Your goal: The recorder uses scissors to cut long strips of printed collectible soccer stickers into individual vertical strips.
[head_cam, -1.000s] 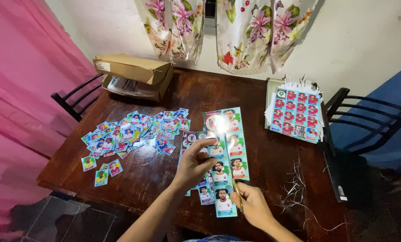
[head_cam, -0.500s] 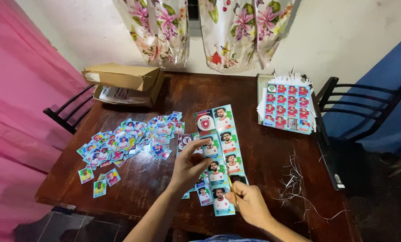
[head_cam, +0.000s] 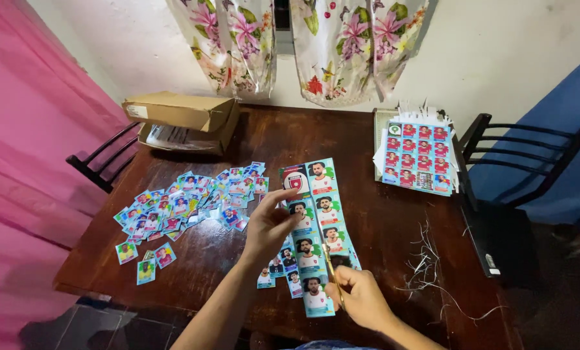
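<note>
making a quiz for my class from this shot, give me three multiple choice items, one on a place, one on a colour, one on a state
1. Where does the cardboard box sit on the table?
A. far left corner
B. near right corner
C. centre

2. What colour is the curtain at the left?
A. green
B. pink
C. white

3. What is the right hand doing?
A. lying flat and empty
B. holding scissors at the sticker strip
C. gripping the chair

Key: 1 A, it lies by the wall on the left; 2 B, the fabric is plainly pink; 3 B, the blades meet the strip, which the left hand steadies.
</note>
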